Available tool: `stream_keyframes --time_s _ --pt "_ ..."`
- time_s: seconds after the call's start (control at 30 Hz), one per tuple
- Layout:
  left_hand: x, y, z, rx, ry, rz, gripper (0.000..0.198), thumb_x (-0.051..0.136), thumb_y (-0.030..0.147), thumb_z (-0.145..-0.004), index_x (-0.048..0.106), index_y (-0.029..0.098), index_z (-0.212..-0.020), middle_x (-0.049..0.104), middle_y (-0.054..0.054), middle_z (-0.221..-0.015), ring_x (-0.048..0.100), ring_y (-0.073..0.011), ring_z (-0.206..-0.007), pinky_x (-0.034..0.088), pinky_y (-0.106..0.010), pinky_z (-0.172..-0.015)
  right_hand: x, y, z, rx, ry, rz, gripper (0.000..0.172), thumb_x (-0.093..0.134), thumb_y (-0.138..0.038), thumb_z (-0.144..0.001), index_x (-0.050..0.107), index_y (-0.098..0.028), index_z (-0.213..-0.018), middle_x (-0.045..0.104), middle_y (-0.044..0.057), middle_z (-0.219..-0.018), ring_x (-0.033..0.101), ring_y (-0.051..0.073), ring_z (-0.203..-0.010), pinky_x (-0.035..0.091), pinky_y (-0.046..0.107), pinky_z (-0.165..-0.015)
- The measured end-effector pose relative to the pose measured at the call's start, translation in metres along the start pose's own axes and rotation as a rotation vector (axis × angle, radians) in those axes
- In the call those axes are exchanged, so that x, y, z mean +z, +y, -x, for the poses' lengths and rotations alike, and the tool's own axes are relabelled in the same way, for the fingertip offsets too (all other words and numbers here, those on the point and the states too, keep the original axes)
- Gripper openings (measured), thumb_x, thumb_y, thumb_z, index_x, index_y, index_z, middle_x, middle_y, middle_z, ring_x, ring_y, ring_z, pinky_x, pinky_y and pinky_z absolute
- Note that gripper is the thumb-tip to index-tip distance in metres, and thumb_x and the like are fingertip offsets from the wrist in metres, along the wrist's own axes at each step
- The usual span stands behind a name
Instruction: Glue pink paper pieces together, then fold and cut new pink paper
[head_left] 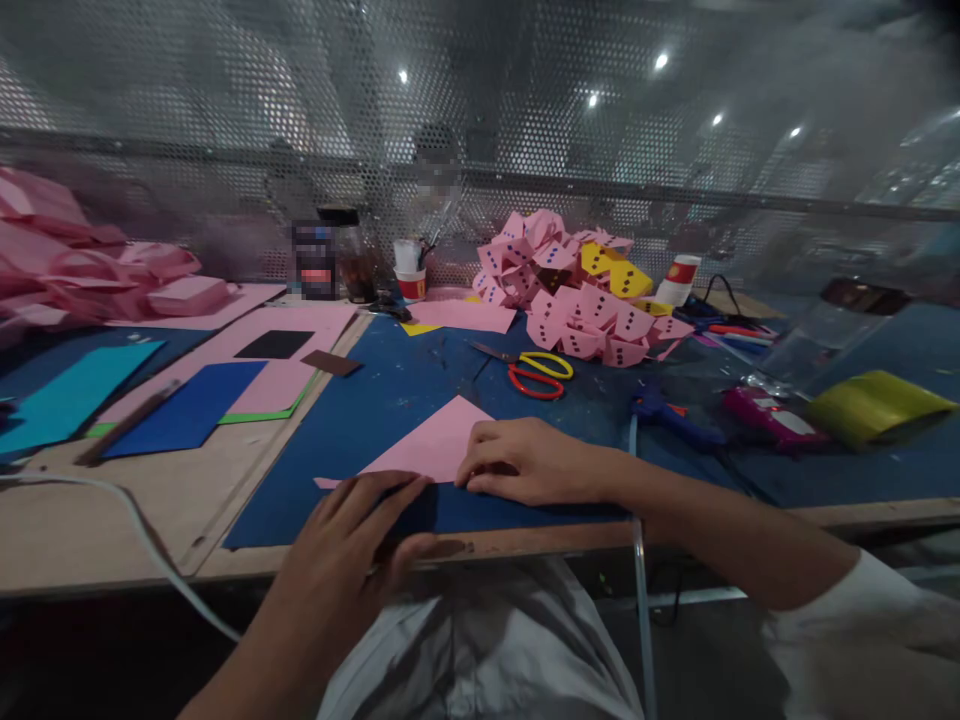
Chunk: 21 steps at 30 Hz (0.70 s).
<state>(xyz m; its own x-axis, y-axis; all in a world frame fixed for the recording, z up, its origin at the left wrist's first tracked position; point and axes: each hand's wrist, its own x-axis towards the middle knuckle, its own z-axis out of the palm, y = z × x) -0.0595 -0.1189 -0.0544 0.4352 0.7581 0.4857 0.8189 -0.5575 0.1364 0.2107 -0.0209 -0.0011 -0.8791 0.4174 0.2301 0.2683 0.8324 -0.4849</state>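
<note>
A pink sheet of paper (435,440), folded into a triangle, lies on the blue mat (352,420) near the table's front edge. My right hand (525,462) rests on the sheet's right corner, fingers curled and pressing down along the lower fold. My left hand (352,540) lies flat over the sheet's lower left edge, fingers stretched toward the fold. Neither hand lifts the sheet.
Red and yellow scissors (536,372) lie behind the sheet. A heap of folded pink and yellow paper pieces (577,285) sits at the back. A blue glue gun (667,415), a yellow roll (874,405), coloured sheets (187,405) and a pink pile (90,265) surround the mat.
</note>
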Motion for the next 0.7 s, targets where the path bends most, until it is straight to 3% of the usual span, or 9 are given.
stream_keyframes --time_s 0.2,0.47,0.7 --pt "-0.013 -0.032 0.001 -0.193 0.065 0.026 0.035 0.043 0.043 -0.107 0.075 0.03 -0.111 0.072 -0.006 -0.108 0.068 -0.026 -0.102 0.052 -0.04 -0.092 0.002 0.002 0.0 0.02 0.003 -0.045 0.019 0.064 -0.016 -0.099 0.078 -0.019 -0.111 0.072 0.005 -0.108 0.069 0.014 -0.091 0.051 0.025 -0.084" --pt "-0.025 -0.066 0.001 -0.355 0.02 0.042 0.038 0.048 0.057 -0.101 0.07 0.027 -0.093 0.07 -0.006 -0.099 0.064 -0.0315 -0.103 0.051 -0.048 -0.093 0.003 0.002 0.001 0.024 0.015 -0.044 0.019 0.063 -0.016 -0.099 0.077 -0.019 -0.111 0.073 0.005 -0.111 0.07 0.015 -0.094 0.052 0.026 -0.085" --pt "-0.026 -0.076 -0.001 -0.395 -0.019 0.081 0.056 0.047 0.075 -0.096 0.068 0.023 -0.091 0.067 -0.007 -0.101 0.059 -0.0303 -0.107 0.047 -0.047 -0.1 0.003 0.001 0.001 0.036 0.012 -0.045 0.019 0.063 -0.016 -0.099 0.077 -0.019 -0.112 0.073 0.005 -0.111 0.07 0.014 -0.092 0.052 0.025 -0.084"
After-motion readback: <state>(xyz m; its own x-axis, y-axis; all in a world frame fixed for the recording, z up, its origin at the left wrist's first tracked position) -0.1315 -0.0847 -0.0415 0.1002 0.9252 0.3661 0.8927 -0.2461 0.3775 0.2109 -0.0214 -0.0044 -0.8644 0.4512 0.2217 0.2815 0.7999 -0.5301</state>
